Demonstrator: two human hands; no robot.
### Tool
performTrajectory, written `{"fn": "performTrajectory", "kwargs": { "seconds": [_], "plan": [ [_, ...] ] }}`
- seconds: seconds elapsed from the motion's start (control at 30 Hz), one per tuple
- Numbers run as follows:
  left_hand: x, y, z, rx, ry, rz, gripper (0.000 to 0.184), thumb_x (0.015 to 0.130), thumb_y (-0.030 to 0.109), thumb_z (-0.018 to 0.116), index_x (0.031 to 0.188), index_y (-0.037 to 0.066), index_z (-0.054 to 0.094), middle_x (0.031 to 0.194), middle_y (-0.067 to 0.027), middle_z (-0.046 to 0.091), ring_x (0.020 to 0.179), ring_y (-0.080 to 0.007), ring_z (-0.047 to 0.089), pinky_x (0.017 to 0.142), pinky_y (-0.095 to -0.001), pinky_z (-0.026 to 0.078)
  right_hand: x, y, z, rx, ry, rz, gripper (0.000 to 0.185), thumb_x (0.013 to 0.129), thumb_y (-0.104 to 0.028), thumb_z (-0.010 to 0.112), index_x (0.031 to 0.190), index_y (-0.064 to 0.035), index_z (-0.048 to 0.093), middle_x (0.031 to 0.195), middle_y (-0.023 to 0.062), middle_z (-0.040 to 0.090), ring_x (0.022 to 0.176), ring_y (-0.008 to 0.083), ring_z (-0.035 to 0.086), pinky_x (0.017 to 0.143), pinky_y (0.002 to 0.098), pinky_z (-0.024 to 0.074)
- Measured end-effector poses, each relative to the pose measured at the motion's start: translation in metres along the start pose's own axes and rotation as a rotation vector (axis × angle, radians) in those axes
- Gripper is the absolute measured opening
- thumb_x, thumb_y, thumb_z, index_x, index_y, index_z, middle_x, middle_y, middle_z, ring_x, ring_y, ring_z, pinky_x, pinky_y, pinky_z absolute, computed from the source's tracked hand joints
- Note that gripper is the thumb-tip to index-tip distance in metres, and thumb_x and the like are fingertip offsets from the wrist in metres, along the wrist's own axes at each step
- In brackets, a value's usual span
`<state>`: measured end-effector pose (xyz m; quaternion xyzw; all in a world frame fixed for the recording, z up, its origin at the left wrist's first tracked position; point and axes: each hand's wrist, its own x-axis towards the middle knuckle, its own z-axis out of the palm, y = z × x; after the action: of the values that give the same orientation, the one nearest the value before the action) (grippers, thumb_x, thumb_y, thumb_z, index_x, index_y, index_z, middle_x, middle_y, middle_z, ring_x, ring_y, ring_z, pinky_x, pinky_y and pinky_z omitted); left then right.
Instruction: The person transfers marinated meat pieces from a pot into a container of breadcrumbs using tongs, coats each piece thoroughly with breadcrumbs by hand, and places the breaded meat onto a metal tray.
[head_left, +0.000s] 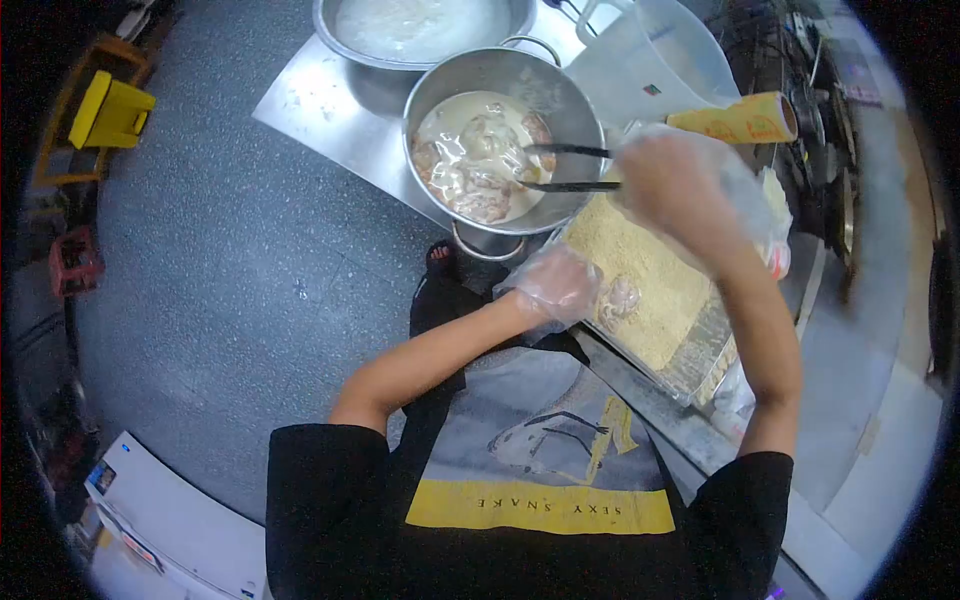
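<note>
My right hand (665, 180), in a clear plastic glove, is closed around black tongs (572, 187). The tongs' two arms reach apart into a steel pot (413, 135) of pale, milky batter with pieces of raw meat (480, 205) in it. My left hand (560, 283), also gloved, is at the near left edge of a metal tray (700, 355) spread with yellowish crumbs (640, 260). One coated piece of meat (622, 296) lies in the crumbs just right of that hand. The left fingers are mostly hidden by the glove and the back of the hand.
A wide metal basin (420, 58) of whitish liquid stands behind the pot on a steel table (318, 110). To the right are a clear plastic jug (650, 50) and a yellow roll box (735, 118). A yellow bin (108, 112) stands far left on the floor.
</note>
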<state>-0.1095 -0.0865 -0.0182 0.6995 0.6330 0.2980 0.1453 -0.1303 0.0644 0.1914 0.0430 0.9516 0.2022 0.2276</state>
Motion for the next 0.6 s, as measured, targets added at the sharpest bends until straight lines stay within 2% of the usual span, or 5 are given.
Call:
{"fn": "performTrajectory", "kwargs": {
  "seconds": [0.07,0.17,0.3,0.5,0.6],
  "plan": [
    [-0.005,-0.005,0.017,-0.019,0.110,0.031,0.019,0.080,0.027,0.064,0.074,0.010,0.065,0.063,-0.0119,0.063,0.059,-0.0325,0.066,0.057,-0.0471,0.053,0.024,-0.019,0.002,-0.069,-0.159,0.006,0.018,0.082,-0.013,0.064,0.100,-0.0101,0.065,0.095,0.0112,0.068,0.086,0.0250,0.068,0.073,0.0413,0.0539],
    [-0.007,-0.005,0.030,-0.039,0.213,0.055,0.020,0.077,0.028,0.065,0.075,0.009,0.064,0.062,-0.0107,0.062,0.058,-0.0326,0.065,0.057,-0.0471,0.052,0.019,-0.010,0.016,-0.069,0.195,-0.127,0.011,0.089,-0.015,0.064,0.090,-0.0073,0.071,0.078,0.0117,0.071,0.075,0.0260,0.072,0.066,0.0370,0.0566],
    [-0.002,0.000,0.015,-0.010,0.024,-0.005,0.019,0.075,0.026,0.067,0.073,0.007,0.062,0.060,-0.0105,0.061,0.056,-0.0312,0.064,0.054,-0.0462,0.051,-0.015,0.003,-0.044,-0.103,0.049,-0.057,0.022,0.089,-0.017,0.067,0.108,-0.0081,0.069,0.086,0.0128,0.069,0.083,0.0292,0.070,0.068,0.0423,0.0540],
    [-0.004,-0.005,0.024,-0.069,0.156,0.063,0.019,0.076,0.025,0.066,0.072,0.007,0.062,0.059,-0.0119,0.061,0.053,-0.0312,0.064,0.052,-0.0441,0.050,-0.033,0.027,-0.093,0.077,-0.118,0.085,0.042,0.087,-0.025,0.071,0.123,-0.0060,0.061,0.092,0.0159,0.067,0.087,0.0360,0.067,0.074,0.0474,0.0527],
    [-0.001,-0.002,0.004,-0.059,0.048,0.029,0.020,0.076,0.025,0.066,0.072,0.006,0.062,0.061,-0.0131,0.063,0.055,-0.0315,0.065,0.052,-0.0451,0.051,-0.026,0.008,-0.012,-0.125,0.207,-0.020,0.038,0.089,-0.019,0.065,0.125,-0.0096,0.063,0.088,0.0111,0.066,0.085,0.0302,0.067,0.074,0.0419,0.0518]
  ]
}}
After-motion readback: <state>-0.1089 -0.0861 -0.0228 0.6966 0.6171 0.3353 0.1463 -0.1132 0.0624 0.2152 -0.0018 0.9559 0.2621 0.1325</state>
